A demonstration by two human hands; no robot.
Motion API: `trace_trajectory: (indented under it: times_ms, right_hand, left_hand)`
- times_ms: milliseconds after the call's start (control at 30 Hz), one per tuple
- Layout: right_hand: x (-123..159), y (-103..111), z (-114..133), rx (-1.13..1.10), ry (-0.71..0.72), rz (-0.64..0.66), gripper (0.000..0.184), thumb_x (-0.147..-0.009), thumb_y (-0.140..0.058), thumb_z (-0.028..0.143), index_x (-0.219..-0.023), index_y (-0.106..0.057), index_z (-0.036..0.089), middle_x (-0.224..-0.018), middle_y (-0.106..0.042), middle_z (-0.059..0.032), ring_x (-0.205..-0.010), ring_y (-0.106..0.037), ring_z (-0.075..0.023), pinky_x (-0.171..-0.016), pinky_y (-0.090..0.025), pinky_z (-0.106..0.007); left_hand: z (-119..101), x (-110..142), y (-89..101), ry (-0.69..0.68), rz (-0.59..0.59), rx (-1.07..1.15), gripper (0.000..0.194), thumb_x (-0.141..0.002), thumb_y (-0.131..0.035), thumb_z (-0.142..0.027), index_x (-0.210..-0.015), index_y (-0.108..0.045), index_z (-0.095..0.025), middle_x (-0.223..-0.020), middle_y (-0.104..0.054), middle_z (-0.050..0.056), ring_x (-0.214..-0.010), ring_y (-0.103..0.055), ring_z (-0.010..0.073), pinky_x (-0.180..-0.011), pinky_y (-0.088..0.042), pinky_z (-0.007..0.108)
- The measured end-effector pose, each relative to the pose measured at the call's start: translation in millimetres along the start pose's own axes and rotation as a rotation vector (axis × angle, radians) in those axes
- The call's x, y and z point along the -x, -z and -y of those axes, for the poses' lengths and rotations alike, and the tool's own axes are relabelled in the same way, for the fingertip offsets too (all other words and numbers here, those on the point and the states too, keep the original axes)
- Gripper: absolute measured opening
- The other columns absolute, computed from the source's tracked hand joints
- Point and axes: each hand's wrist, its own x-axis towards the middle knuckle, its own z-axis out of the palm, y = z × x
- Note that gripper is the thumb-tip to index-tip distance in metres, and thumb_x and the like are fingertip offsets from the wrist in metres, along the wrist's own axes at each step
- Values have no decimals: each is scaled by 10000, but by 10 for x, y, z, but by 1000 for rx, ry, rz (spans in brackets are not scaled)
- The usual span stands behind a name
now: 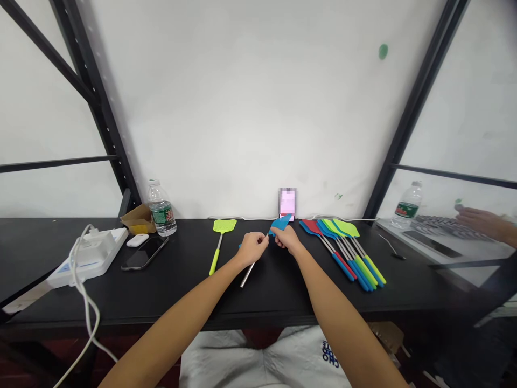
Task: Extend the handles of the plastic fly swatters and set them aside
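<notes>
Above the middle of the black table, my left hand [252,248] pinches a silver metal rod [247,275], whose bare lower end slants toward me. My right hand [287,240] grips the blue fly swatter head [280,222] near its base, close to the rod's upper end. Whether the rod and head are joined is hidden by my fingers. A small blue bit [240,246] shows behind my left hand; its kind is unclear. A yellow-green fly swatter [218,245] lies to the left. On the right, several blue, red and yellow-green fly swatters [347,250] lie side by side.
A lit phone [287,203] leans on the wall. Leftward are a water bottle [162,210], a cardboard box [139,220], a white case [137,240], a dark phone [145,253] and a power strip [91,256] with cables. Another person's hand [480,222] shows far right.
</notes>
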Motion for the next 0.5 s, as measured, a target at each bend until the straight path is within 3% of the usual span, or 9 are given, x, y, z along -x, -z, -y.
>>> trace_trajectory:
  times_ms: [267,500]
  right_hand:
    - [-60,73,-50,244,-80,-7,330,-753,-595,385,-517,-559,158,-512,-607,-55,-342,-504,-119,-331,-348,-221]
    - [-12,154,10,456,-109,-224,259,-781,-534,343,-588,-590,179,-574,-636,-73,-514,-595,-165,-504,-416,-245]
  left_hand:
    - [4,7,-26,-65,19,-57,368,-862,-464,-379,-584,-574,-164,-544,-556,-15,-542,-464,104,-555,-299,242]
    - [-9,13,-21,-56,20,-81,362,-860,-471,-375,-579,-556,-163,-555,-541,-12,-563,-463,108,-557,-283,241]
